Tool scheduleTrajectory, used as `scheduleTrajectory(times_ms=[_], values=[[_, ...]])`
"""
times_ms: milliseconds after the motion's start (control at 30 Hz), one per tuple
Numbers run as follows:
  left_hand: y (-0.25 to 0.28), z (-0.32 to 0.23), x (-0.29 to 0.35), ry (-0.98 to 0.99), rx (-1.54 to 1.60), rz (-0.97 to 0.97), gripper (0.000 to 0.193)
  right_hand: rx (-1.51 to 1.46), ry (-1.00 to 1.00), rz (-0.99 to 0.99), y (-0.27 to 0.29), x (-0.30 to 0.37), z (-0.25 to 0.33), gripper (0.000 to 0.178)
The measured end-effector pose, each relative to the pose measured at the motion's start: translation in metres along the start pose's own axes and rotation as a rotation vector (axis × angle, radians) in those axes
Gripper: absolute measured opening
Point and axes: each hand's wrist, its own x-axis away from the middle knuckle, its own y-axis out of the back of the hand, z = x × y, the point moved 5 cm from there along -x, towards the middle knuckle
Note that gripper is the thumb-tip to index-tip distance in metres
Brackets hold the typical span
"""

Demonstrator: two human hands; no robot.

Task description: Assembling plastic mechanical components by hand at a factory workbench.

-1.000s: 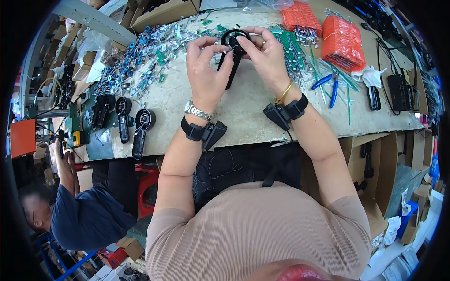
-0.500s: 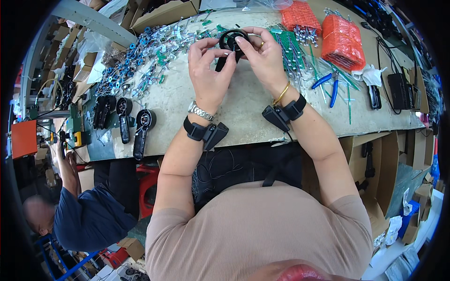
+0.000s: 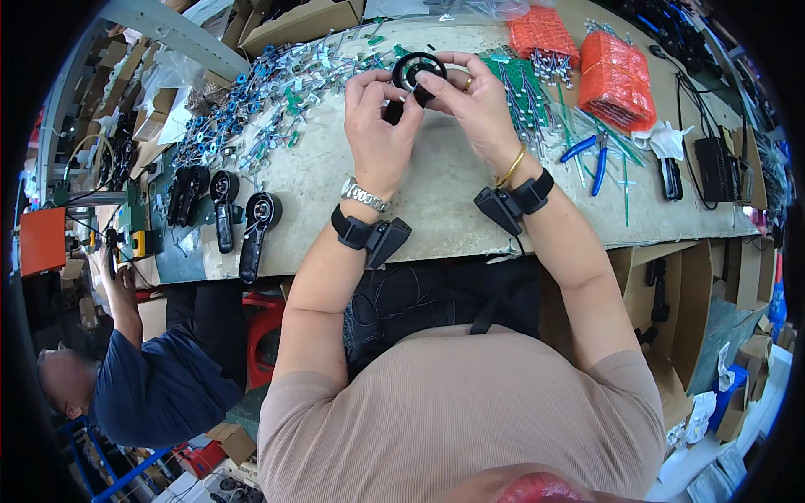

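Observation:
Between both hands, over the far middle of the bench, is a black handheld fan housing [image 3: 418, 60] with a round, ring-shaped head. My left hand [image 3: 375, 117] pinches it from the left, fingers curled, thumb near the lower part of the ring. My right hand [image 3: 476, 105] grips its right side, with the thumb pressed into the round opening. Fingers hide much of the handle, and any small part at the thumb tips is too small to make out. Left of my left forearm lie similar black fan housings [image 3: 260, 220], handles toward me.
Loose motors with blue and white wires [image 3: 222, 117] spread across the back left. Green circuit boards [image 3: 520, 88] and red-wrapped bundles [image 3: 616, 80] lie at the back right, near blue-handled cutters [image 3: 599, 163]. A co-worker [image 3: 168, 377] sits at the left.
The fan housing has tilted slightly, so more of the inside of its round head shows. Both hands keep their hold, with small finger shifts.

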Motion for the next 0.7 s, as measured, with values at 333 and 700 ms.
scheduleTrajectory(times_ms=[333, 700], values=[[0.004, -0.006, -0.001, -0.047, -0.032, 0.118, 0.013, 0.058, -0.041, -0.027, 0.0, 0.001, 0.008, 0.042], [0.026, 0.019, -0.03, 0.03, 0.057, 0.003, 0.012, 0.063, -0.01, -0.107, 0.013, -0.006, 0.011, 0.043]])
